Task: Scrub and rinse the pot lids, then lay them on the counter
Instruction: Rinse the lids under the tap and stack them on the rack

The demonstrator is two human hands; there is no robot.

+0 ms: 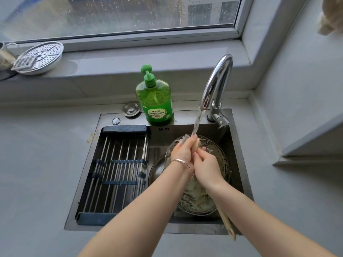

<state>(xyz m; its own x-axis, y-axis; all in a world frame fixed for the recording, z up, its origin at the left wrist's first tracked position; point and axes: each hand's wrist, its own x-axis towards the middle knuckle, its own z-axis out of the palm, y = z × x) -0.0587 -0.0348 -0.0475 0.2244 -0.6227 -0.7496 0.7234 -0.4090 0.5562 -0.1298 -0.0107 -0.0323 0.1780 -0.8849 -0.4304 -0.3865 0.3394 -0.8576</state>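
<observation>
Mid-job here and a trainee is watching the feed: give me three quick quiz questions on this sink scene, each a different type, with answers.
1. True or false: water is running from the faucet onto the hands.
2. Multiple choice: where does the green soap bottle stand? A) on the window sill B) on the sink's back ledge, left of the faucet C) on the drying rack
3. Fill in: the soapy glass lids lie in the ____.

Key:
1. True. The stream lands where the left hand and right hand meet, apparently holding a pale utensil.
2. B
3. sink, right of the rack.
</observation>
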